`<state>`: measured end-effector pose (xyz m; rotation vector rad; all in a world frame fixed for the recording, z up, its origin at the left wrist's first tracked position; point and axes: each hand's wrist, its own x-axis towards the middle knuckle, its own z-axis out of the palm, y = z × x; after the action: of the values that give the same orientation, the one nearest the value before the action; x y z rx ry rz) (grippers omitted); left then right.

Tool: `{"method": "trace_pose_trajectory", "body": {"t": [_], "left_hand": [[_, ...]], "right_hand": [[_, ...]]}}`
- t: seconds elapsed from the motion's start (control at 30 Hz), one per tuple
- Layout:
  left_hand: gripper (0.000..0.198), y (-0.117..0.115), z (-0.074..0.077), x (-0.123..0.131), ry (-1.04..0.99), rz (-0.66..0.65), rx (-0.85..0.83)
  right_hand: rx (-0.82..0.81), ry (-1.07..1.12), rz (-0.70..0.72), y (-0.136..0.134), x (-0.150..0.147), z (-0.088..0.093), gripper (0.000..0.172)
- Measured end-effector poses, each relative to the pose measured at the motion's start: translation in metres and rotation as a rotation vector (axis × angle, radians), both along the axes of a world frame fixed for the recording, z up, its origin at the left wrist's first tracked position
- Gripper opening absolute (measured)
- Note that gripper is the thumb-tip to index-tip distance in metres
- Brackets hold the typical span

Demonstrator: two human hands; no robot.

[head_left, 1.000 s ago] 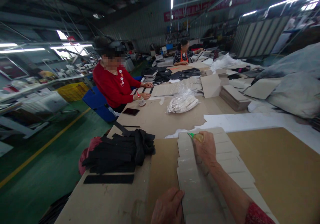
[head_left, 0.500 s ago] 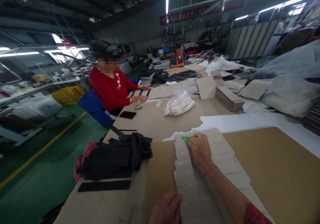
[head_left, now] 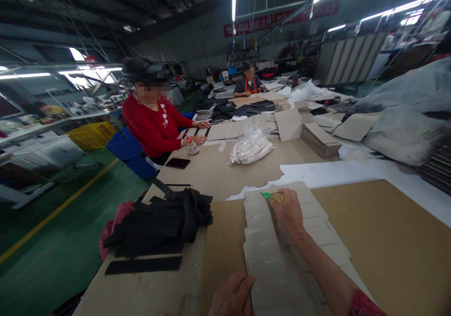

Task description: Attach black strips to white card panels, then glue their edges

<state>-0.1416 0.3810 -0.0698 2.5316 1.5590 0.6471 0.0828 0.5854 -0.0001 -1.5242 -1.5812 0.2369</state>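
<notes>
My right hand (head_left: 289, 210) is closed round a small glue bottle (head_left: 277, 198) with a green nozzle, which points left over the far end of the overlapping grey cardboard pieces (head_left: 260, 250). Thin shiny streaks show on their left part. At the near left edge of these pieces is my left hand (head_left: 232, 295), its thumb and fingers closed at the cardboard's edge; its lower part is cut off by the frame. A heap of black strips (head_left: 158, 222) lies to the left, with a single black strip (head_left: 143, 265) in front of it.
A brown board (head_left: 384, 231) lies on the right. Farther back are a plastic bag of pale pieces (head_left: 250, 147), a phone (head_left: 178, 163) and a stack of cardboard (head_left: 320, 140). A co-worker in red (head_left: 151, 119) works across the table; another person (head_left: 247, 81) sits farther off.
My right hand and the glue bottle have moved a little to the right over the far end of the cardboard. My left hand stays at the edge. The view has shifted slightly.
</notes>
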Motion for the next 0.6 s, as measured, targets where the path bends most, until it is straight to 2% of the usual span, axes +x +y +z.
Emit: {"method": "trace_pose_trajectory", "body": {"t": [0.2, 0.37, 0.5, 0.6], "left_hand": [[0.040, 0.001, 0.001, -0.001, -0.004, -0.004, 0.013], [0.039, 0.000, -0.001, -0.001, -0.006, -0.001, 0.013], [0.042, -0.003, -0.003, -0.002, -0.004, 0.019, 0.006], [0.044, -0.003, -0.001, -0.001, -0.007, 0.055, 0.016]], "right_hand": [[0.009, -0.016, -0.046, 0.002, 0.006, -0.001, 0.027], [0.019, -0.042, -0.026, 0.006, 0.014, 0.000, 0.026], [0.027, -0.049, -0.075, 0.008, 0.023, 0.002, 0.029], [0.028, -0.060, -0.063, 0.009, 0.027, 0.001, 0.030]]}}
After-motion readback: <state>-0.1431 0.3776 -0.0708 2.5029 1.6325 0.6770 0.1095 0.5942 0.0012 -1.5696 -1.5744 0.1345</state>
